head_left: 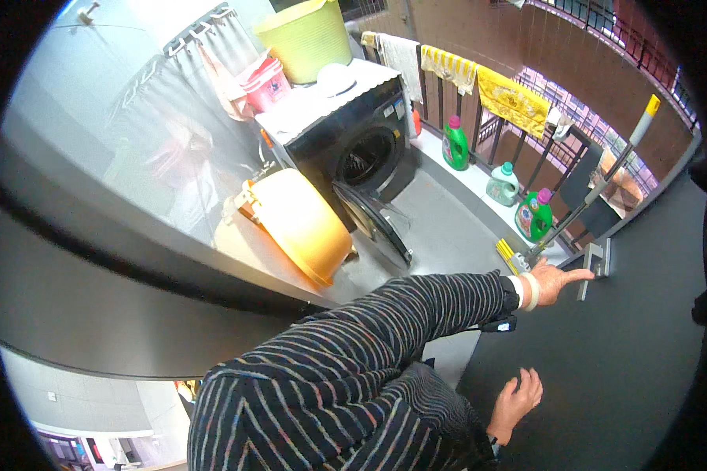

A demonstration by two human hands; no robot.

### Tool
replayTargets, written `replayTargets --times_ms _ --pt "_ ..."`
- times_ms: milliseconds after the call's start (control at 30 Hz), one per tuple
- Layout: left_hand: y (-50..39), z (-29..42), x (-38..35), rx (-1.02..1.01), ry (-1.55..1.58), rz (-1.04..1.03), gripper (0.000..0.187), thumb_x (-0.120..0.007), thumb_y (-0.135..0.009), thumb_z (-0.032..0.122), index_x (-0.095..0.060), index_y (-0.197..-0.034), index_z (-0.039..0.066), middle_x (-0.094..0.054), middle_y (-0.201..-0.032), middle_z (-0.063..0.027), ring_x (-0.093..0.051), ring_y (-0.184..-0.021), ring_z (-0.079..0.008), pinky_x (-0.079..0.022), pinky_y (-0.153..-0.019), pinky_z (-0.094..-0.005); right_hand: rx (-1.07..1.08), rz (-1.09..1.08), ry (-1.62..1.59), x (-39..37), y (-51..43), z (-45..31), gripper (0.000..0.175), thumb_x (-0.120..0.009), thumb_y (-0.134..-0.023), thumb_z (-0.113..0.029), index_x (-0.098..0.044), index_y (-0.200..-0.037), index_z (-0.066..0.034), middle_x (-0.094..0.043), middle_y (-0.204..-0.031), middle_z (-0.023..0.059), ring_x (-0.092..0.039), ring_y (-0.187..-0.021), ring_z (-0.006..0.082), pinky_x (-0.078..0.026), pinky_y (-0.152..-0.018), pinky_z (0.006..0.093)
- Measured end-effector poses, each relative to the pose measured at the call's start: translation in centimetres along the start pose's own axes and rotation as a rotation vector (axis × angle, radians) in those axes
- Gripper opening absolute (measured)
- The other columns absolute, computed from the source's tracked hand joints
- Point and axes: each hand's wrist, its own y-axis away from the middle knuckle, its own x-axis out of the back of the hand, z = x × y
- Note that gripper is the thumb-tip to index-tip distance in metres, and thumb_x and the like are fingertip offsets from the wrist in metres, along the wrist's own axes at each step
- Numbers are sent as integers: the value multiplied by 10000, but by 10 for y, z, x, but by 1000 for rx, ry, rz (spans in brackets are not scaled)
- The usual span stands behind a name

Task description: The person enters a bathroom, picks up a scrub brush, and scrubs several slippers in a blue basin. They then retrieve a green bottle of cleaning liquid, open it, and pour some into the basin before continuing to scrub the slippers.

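My left hand (545,284), with a pale bangle at the wrist, reaches across to the metal lever handle (589,272) of a dark door (636,347). Its extended index finger overlaps the handle; the other fingers look bent, and no grip around the lever shows. Lower down, my right hand (515,403) is raised in front of the door panel, fingers apart and empty. Past the doorway, a black front-loading washing machine (353,138) stands with its round door (374,226) swung out. An orange-yellow plastic basin (303,221) is tilted on its side beside it.
Green detergent bottles (533,215) line the ledge by a railing hung with towels (512,100). A long-handled mop (595,191) leans near the door's edge. On the washing machine are a yellow-green tub (306,38) and pink containers (265,85). A dark curved frame (124,282) borders the left.
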Motion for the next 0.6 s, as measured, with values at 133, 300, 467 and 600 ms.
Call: replayTargets --times_ms 133,300,467,600 --pt "-40 -37 21 -42 -52 -64 993 -624 -750 -34 -167 -1511 411 -679 -805 -124 -674 -944 -356 -267 -1060 -682 120 -68 -65 -43 -95 -21 243 -609 -824 -60 -642 -1061 -21 -575 -1218 163 -492 -1175 365 -346 -1032 504" --pt "-69 -47 21 -178 36 -54 887 -569 -807 -20 -218 -1485 431 -697 -968 -159 -654 -1023 -372 -250 -1089 -688 145 -203 -133 -90 -165 -44 277 -667 -780 -98 -641 -1035 7 -586 -1112 206 -514 -1110 387 -354 -980 529" --pt "-100 -44 28 -234 -41 -136 864 -590 -834 16 -213 -1490 431 -683 -1020 -156 -605 -1086 -380 -203 -1108 -691 167 -467 -286 -136 -206 -47 515 -646 -818 -185 -488 -1277 -9 -542 -1245 177 -469 -1198 339 -349 -1028 462" --pt "-119 -30 37 -335 -71 -115 866 -615 -832 48 -206 -1493 430 -681 -1006 -147 -630 -1034 -382 -191 -1109 -695 266 -610 -254 -155 -243 -50 520 -580 -859 -205 -427 -1327 -34 -469 -1312 168 -408 -1251 328 -309 -1062 449"
